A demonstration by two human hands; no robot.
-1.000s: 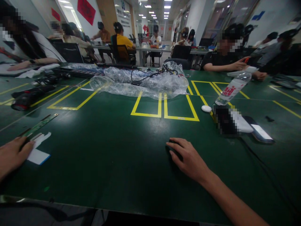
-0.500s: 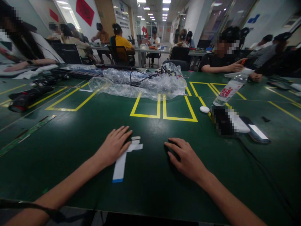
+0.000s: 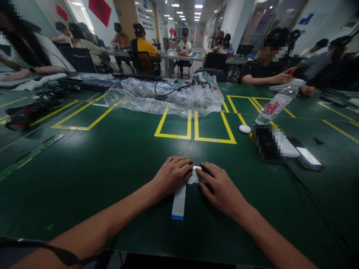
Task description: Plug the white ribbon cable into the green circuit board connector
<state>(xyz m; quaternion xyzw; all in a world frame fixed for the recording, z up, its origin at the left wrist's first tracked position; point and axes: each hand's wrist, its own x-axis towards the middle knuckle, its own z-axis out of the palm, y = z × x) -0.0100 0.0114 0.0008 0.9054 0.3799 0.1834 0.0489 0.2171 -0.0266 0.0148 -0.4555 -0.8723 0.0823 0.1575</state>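
Observation:
A white flat ribbon cable [image 3: 179, 200] with a blue tip lies on the green table [image 3: 112, 168], running toward me. My left hand [image 3: 172, 175] rests on the cable's far end, fingers curled down over it. My right hand [image 3: 221, 188] lies beside it on the right, its fingers bent over a small dark object [image 3: 206, 172] that is mostly hidden. The fingertips of both hands nearly meet at the cable's white end.
A long green circuit strip [image 3: 26, 157] lies at the left. A crumpled clear plastic bag with black wires [image 3: 168, 95] sits beyond yellow tape boxes [image 3: 193, 129]. A tilted water bottle [image 3: 273, 104], a white puck [image 3: 245, 129] and a phone [image 3: 307, 157] are at the right. Other people sit around.
My left hand has slid the white cable from the far left across the table to the middle, beside my right hand. The right hand has stayed put.

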